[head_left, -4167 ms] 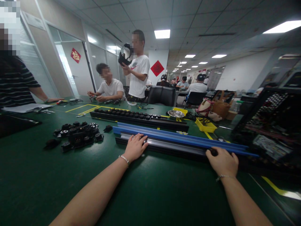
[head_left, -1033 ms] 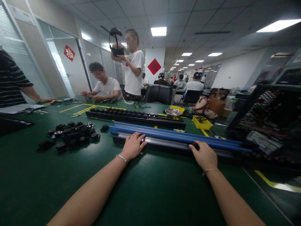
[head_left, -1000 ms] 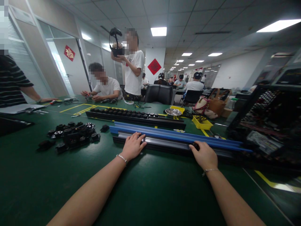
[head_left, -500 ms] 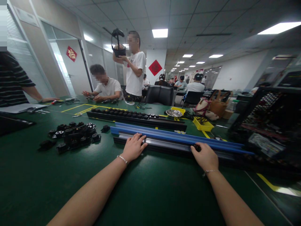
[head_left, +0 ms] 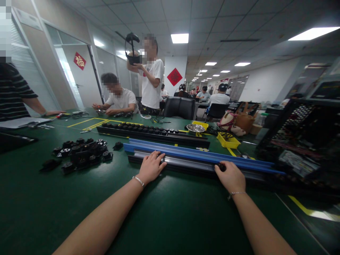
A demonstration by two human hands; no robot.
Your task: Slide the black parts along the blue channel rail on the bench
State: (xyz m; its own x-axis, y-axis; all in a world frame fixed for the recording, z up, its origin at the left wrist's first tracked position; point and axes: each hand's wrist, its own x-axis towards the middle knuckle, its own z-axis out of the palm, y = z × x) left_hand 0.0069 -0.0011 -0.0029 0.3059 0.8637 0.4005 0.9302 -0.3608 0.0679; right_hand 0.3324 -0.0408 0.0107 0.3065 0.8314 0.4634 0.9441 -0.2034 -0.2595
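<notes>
A long black channel rail (head_left: 186, 163) with a shiny silver inner face lies across the green table before me. My left hand (head_left: 152, 166) is closed over its left part, fingers across the top and thumb toward the near side. Farther right, my right hand (head_left: 231, 176) is closed around a small round black part (head_left: 222, 166) at the rail, its thumb and fingers curled about it. What the part looks like underneath is hidden. Directly behind the black rail runs a long blue channel rail (head_left: 196, 154).
A pile of small black parts (head_left: 85, 154) lies to the left. Another black rail (head_left: 154, 134) filled with such parts lies farther back. Beyond are a metal bowl (head_left: 196, 128) and a yellow tray (head_left: 228, 141). A dark rack (head_left: 305, 141) stands right; co-workers are across the table.
The view has shifted very slightly. Both hands stay in place on the rail and the small black part, with no clear movement.
</notes>
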